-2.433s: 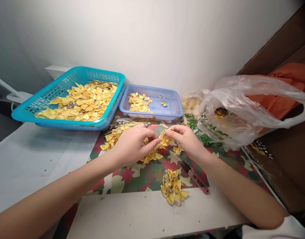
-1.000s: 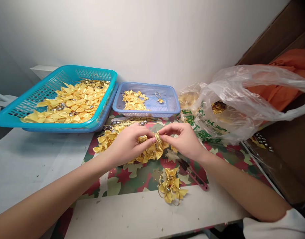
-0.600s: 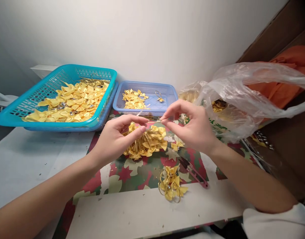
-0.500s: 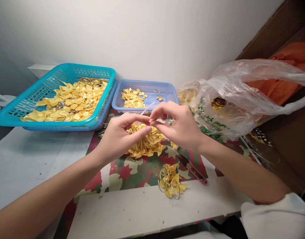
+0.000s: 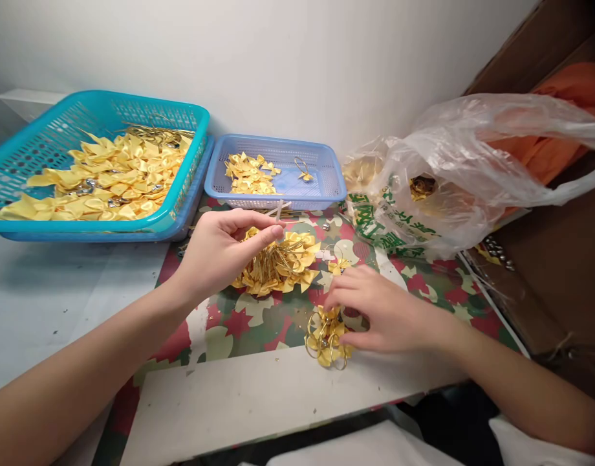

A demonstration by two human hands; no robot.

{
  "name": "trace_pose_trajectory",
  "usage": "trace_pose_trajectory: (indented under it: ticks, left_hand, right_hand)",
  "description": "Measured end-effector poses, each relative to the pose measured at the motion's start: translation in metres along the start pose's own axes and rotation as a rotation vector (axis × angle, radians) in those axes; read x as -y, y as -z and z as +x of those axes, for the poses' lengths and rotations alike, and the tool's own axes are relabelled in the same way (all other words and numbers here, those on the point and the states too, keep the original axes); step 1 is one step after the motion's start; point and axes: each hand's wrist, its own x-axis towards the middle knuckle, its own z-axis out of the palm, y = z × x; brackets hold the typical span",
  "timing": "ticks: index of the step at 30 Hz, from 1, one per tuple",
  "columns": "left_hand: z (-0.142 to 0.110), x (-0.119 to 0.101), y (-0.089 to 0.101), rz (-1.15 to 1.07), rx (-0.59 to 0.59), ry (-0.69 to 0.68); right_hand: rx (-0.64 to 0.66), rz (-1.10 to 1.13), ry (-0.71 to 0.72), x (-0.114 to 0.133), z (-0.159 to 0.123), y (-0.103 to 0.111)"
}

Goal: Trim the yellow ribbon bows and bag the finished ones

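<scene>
Above a heap of yellow satin bows with gold ties, my left hand pinches a thin whitish strip between thumb and forefinger. The strip's ends cross just over the fingertips. My right hand is low over the table, thumb and fingers apart, at the right side of a small cluster of yellow bows with gold loops and silver bells. Its fingers partly cover that cluster. Whether the fingertips touch it, I cannot tell. The pink-handled snips are hidden under this hand.
A turquoise basket full of yellow bows stands at the left. Behind the heap, a blue basket holds more bows and one looped bow. A clear plastic bag lies at the right. A white board runs along the front edge.
My hands have parted. The right hand has left the left fingertips and come down toward the looped bows, covering the snips. The left hand keeps its pinch, and the view has shifted slightly.
</scene>
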Motion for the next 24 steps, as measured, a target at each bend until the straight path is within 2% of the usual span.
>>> trace_pose_trajectory:
  ticks: [2,5,8,10,17,20,24]
  left_hand:
    - [-0.001,0.000,0.000,-0.002,-0.005,0.003]
    - [-0.002,-0.001,0.000,-0.004,-0.014,0.017]
    - [-0.005,-0.003,0.002,0.011,-0.017,0.046]
    - [-0.006,-0.005,0.003,0.019,-0.017,0.068]
    - [-0.006,-0.004,0.004,0.006,-0.019,0.065]
    - [-0.006,-0.003,0.004,0.008,-0.015,0.062]
    - [-0.005,-0.003,0.005,0.014,-0.019,0.051]
  right_hand:
    - [-0.043,-0.057,-0.035,0.001,-0.006,-0.019]
    - [-0.218,-0.145,0.012,-0.002,-0.007,-0.044]
    - [-0.410,-0.135,0.075,-0.009,-0.002,-0.057]
    - [-0.467,-0.069,0.092,-0.013,0.003,-0.061]
    - [-0.415,0.150,0.098,-0.014,0.019,-0.070]
    - [-0.410,0.239,0.144,-0.013,0.020,-0.068]
    - [-0.347,0.269,0.090,-0.014,0.019,-0.061]
